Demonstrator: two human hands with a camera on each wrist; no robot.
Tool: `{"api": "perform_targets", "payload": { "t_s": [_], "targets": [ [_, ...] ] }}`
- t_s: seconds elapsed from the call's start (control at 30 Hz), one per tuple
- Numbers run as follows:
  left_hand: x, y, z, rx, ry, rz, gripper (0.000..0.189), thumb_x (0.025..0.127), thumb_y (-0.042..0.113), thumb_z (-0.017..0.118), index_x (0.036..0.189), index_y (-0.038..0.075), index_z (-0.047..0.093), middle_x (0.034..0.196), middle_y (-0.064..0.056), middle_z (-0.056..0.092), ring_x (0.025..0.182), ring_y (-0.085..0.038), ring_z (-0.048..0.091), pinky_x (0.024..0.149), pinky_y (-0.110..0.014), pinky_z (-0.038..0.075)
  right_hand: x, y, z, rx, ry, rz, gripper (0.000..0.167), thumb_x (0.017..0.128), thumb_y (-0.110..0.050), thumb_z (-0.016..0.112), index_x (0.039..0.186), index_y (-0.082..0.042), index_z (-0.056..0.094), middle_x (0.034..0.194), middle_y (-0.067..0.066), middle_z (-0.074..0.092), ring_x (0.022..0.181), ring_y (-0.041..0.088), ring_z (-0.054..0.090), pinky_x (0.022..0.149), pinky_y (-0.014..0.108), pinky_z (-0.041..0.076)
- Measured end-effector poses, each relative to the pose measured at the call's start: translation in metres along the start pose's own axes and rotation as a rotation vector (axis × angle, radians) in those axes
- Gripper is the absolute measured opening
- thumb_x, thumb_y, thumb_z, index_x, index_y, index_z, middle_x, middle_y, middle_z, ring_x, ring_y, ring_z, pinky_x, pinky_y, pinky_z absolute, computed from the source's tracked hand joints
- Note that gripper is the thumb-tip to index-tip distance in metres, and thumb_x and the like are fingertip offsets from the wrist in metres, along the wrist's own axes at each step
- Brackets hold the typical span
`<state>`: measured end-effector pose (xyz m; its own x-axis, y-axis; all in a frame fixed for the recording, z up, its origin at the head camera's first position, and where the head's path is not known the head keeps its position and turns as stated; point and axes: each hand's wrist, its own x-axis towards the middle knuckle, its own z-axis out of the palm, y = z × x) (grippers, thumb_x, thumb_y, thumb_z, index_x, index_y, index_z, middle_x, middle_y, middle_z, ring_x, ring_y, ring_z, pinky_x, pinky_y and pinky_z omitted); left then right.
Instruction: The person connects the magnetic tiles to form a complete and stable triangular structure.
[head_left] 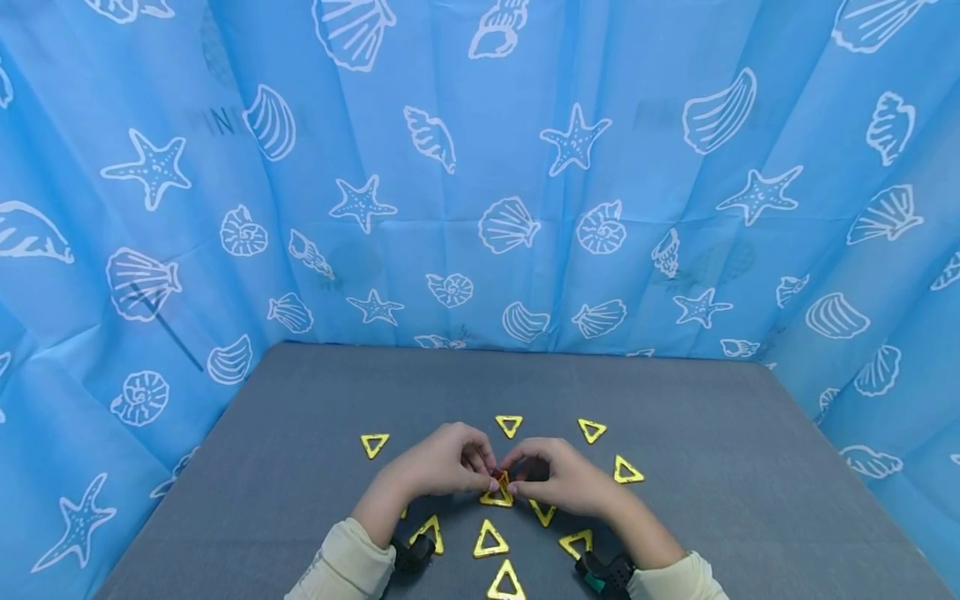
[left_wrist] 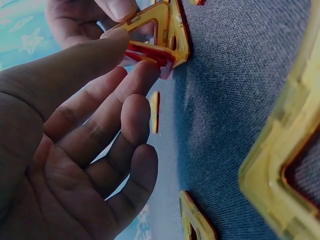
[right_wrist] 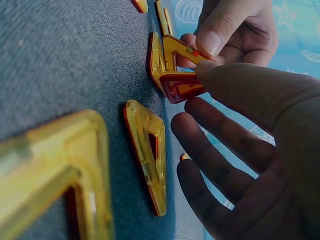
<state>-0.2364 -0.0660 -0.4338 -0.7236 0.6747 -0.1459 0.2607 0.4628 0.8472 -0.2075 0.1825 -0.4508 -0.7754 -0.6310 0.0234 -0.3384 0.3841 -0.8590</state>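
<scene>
In the head view, my left hand (head_left: 446, 462) and right hand (head_left: 562, 477) meet over a small build of triangular magnetic tiles (head_left: 497, 498) on the table. One yellow tile (right_wrist: 156, 62) lies flat as its base. Upright on it stand a yellow-orange tile (left_wrist: 161, 21) and a red-tinted tile (right_wrist: 182, 89), leaning together at the top. My left hand pinches the upright tiles near their upper corner between thumb and forefinger. From the other side, my right thumb and fingers pinch the same tiles. The other fingers of both hands spread loosely beside the build.
Several loose yellow triangular tiles lie flat around the hands, such as one behind (head_left: 509, 426), one at left (head_left: 373, 445), one at right (head_left: 627, 469) and one in front (head_left: 490, 539). A blue shell-print curtain (head_left: 465, 192) hangs behind the grey table (head_left: 315, 417).
</scene>
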Motion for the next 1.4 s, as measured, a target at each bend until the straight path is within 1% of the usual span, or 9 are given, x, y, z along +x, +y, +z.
{"api": "perform_targets", "payload": {
  "t_s": [0.27, 0.73, 0.9, 1.03, 1.23, 1.4],
  "targets": [
    [0.001, -0.002, -0.001, 0.015, -0.003, 0.013, 0.006, 0.092, 0.009, 0.081, 0.095, 0.010, 0.076, 0.085, 0.002, 0.076, 0.078, -0.012, 0.072, 0.068, -0.028, 0.055, 0.000, 0.001, 0.001, 0.006, 0.001, 0.002, 0.021, 0.100, -0.013, 0.074, 0.121, -0.008, 0.074, 0.115, 0.010, 0.076, 0.096, 0.017, 0.075, 0.079, 0.028, 0.059],
    [-0.001, -0.003, -0.003, -0.005, -0.024, -0.007, 0.006, 0.093, 0.008, 0.078, 0.099, 0.010, 0.076, 0.087, 0.000, 0.078, 0.080, -0.013, 0.073, 0.070, -0.028, 0.056, 0.001, -0.002, 0.003, -0.037, 0.006, 0.024, 0.021, 0.099, -0.016, 0.076, 0.120, -0.011, 0.075, 0.115, 0.007, 0.076, 0.096, 0.014, 0.074, 0.080, 0.027, 0.059],
    [-0.002, -0.001, -0.003, -0.004, -0.031, -0.004, 0.007, 0.094, 0.009, 0.078, 0.101, 0.009, 0.076, 0.086, 0.000, 0.077, 0.078, -0.012, 0.072, 0.070, -0.028, 0.056, 0.002, -0.001, 0.001, -0.047, -0.006, 0.030, 0.022, 0.098, -0.015, 0.077, 0.120, -0.011, 0.075, 0.115, 0.006, 0.076, 0.096, 0.014, 0.074, 0.080, 0.027, 0.059],
    [-0.001, -0.002, -0.003, 0.008, -0.034, -0.012, 0.011, 0.095, 0.011, 0.078, 0.106, 0.011, 0.076, 0.085, 0.001, 0.075, 0.076, -0.012, 0.070, 0.068, -0.028, 0.054, 0.000, 0.001, -0.004, -0.048, -0.019, 0.043, 0.023, 0.098, -0.016, 0.077, 0.121, -0.012, 0.075, 0.116, 0.007, 0.077, 0.098, 0.015, 0.075, 0.082, 0.028, 0.059],
    [0.000, -0.005, -0.003, 0.016, -0.052, -0.018, 0.019, 0.097, 0.011, 0.075, 0.115, 0.014, 0.079, 0.085, 0.002, 0.074, 0.073, -0.012, 0.066, 0.063, -0.028, 0.051, -0.006, 0.000, -0.019, -0.066, -0.016, 0.086, 0.023, 0.099, -0.015, 0.076, 0.120, -0.005, 0.074, 0.115, 0.012, 0.076, 0.094, 0.018, 0.073, 0.080, 0.030, 0.058],
    [-0.001, -0.004, -0.003, 0.015, -0.064, -0.009, 0.017, 0.096, 0.011, 0.075, 0.112, 0.015, 0.081, 0.087, 0.001, 0.074, 0.072, -0.012, 0.064, 0.061, -0.027, 0.049, -0.010, 0.000, -0.028, -0.080, -0.073, 0.132, 0.023, 0.097, -0.014, 0.078, 0.117, -0.004, 0.075, 0.108, 0.012, 0.074, 0.087, 0.017, 0.070, 0.076, 0.029, 0.057]
  ]
}}
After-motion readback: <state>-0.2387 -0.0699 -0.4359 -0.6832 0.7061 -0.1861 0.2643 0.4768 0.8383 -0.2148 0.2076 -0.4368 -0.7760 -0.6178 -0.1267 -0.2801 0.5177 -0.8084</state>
